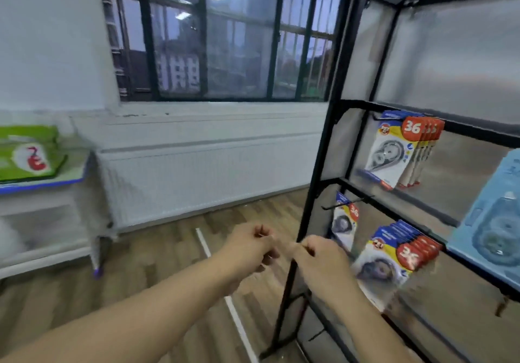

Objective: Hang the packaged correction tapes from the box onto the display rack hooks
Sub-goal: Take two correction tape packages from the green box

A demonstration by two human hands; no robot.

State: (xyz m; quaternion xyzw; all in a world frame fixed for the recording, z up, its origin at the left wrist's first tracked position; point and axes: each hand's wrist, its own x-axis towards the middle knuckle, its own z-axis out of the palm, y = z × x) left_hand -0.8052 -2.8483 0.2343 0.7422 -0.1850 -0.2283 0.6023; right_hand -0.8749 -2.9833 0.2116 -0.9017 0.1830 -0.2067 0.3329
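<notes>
So, it's blurry, but the left grip [253, 246] and right grip [323, 255] sit nearly touching, with fingers curled. I can't tell if anything's pinched between them. Packaged correction tapes [402, 151] hang on the display rack [318, 165] hooks, long axis roughly up-down, hang tab on top, printed fronts facing out. My guess is light, stiff card with a slick blister, so pinch the card top beside the hole. A green box [25, 151] sits on the surface [42, 184], well apart from the rack.
</notes>
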